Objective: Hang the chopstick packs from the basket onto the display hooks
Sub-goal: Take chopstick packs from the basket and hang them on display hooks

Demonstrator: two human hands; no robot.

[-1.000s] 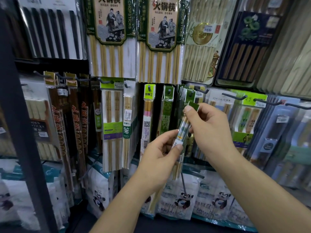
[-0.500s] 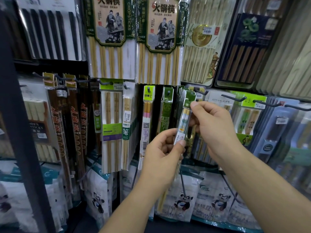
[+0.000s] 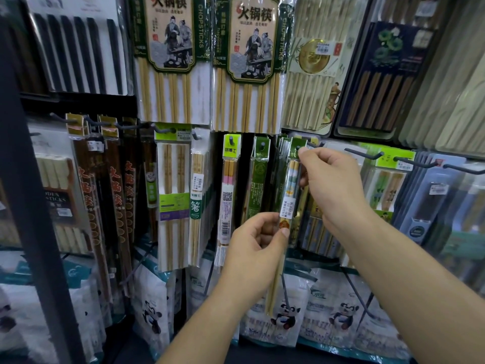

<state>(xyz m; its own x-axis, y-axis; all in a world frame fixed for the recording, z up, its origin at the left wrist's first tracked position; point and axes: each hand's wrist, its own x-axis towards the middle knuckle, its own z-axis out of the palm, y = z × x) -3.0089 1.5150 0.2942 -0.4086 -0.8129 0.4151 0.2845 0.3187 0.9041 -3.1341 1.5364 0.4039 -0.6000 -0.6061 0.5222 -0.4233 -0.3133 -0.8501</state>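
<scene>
We're right up at the display wall, and both hands are on one slim chopstick pack (image 3: 288, 195). The right hand (image 3: 333, 185) is up top, thumb and forefinger pinching the pack's green header card (image 3: 296, 144), right by the hanging hole. The left hand (image 3: 256, 248) is lower down, fingers curled round the back and thumb pressed on the clear sleeve just below the white price sticker (image 3: 288, 209). So the pack is gripped in two places and stands nearly upright. Its bottom end slants a little to the left, in front of the panda bags (image 3: 286, 313) on the lowest row.

The header card sits level with the middle row of hooks, just in front of a bunch of green-topped packs (image 3: 282, 153) hanging there. A dark hook (image 3: 316, 145) pokes out just beside the right thumb (whether its tip is through the hole, we can't tell, as the thumb covers that spot).

Moving left along the same row, we see a green pack (image 3: 258, 179). Next comes a pack of pink and orange sticks (image 3: 230, 177), then a wider bamboo pack (image 3: 173, 195) with a green and purple band. Off to the right, a bare hook (image 3: 364, 154) juts out near a lime-topped pack (image 3: 388, 179).

Up above hang a big figure pack (image 3: 170, 48) and its twin pack (image 3: 249, 48), side by side, pale sticks showing under the printed cards. Top left are black chopsticks (image 3: 78, 53) on a white card, and top right is a navy pack (image 3: 380, 74) of brown sticks.
</scene>
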